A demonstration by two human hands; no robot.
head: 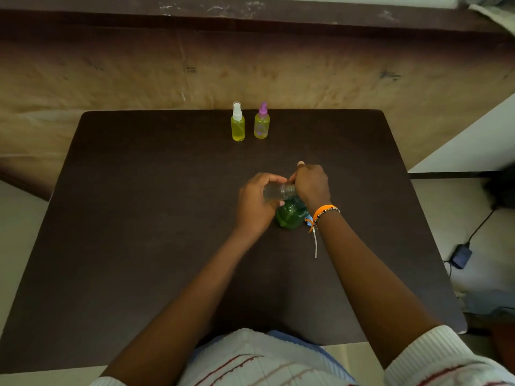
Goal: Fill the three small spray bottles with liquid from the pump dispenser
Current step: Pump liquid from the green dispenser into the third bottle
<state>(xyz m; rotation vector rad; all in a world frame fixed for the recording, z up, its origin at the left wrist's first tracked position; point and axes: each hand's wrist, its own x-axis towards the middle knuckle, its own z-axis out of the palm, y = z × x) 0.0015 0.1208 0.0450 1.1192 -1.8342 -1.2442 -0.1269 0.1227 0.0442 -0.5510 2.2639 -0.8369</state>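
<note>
My left hand (255, 203) grips a small clear spray bottle (277, 191), held on its side above the middle of the dark table (139, 218). My right hand (310, 183) is closed at the bottle's threaded neck; its cap is hidden in my fingers. Under both hands stands the green pump dispenser (291, 214), mostly covered. At the table's far edge stand two small bottles of yellow liquid, one with a white sprayer (237, 123) and one with a purple sprayer (262, 122).
A brown wall panel (250, 73) runs behind the table. A black power adapter with a cable (461, 256) lies on the floor to the right. An orange wristband (323, 211) is on my right wrist.
</note>
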